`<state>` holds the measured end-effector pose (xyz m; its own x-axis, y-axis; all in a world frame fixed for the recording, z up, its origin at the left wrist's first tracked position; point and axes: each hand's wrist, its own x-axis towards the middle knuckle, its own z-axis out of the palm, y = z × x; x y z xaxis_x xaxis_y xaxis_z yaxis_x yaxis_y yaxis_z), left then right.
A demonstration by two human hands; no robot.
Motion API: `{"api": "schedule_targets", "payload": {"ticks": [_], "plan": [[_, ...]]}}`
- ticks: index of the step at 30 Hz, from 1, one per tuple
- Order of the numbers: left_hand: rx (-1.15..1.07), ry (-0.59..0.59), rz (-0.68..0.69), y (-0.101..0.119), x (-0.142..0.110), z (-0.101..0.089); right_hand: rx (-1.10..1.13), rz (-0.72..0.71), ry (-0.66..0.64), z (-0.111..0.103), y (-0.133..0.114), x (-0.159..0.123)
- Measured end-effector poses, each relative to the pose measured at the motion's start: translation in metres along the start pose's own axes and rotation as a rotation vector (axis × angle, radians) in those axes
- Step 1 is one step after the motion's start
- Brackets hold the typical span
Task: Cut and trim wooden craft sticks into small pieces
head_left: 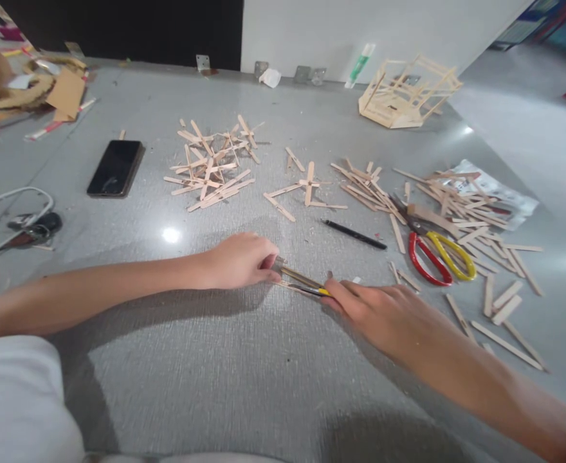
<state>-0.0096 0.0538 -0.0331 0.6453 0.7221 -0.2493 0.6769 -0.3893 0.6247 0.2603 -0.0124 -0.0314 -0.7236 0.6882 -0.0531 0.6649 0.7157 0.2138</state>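
Observation:
In the middle of the table, my left hand is closed, its thumb and fingers pinching the left end of a thin wooden stick and a narrow brownish strip. My right hand is closed around a slim knife with a dark blade and a yellow part by the fingers. The blade points left and lies along the stick, below the strip. Fingers hide the knife's handle and the strip's right end. Beyond my right hand lies a black pen.
Joined sticks lie ahead. Loose sticks and red-and-yellow-handled scissors are at right. A wooden stick frame stands at the back right. A phone, a cable and cardboard scraps are at left.

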Motion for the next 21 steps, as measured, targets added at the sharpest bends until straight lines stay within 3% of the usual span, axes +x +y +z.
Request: {"api": "schedule_targets", "payload": {"ticks": [14,21], "plan": [[-0.009,-0.017,0.033,0.0002,-0.0002,-0.0009,-0.002,-0.031,0.052,-0.0008,0.0031,0.0032],[-0.03,0.002,0.029,-0.0017,0.0002,0.0006,0.015,0.01,0.011,-0.0015,-0.0001,0.0026]]}}
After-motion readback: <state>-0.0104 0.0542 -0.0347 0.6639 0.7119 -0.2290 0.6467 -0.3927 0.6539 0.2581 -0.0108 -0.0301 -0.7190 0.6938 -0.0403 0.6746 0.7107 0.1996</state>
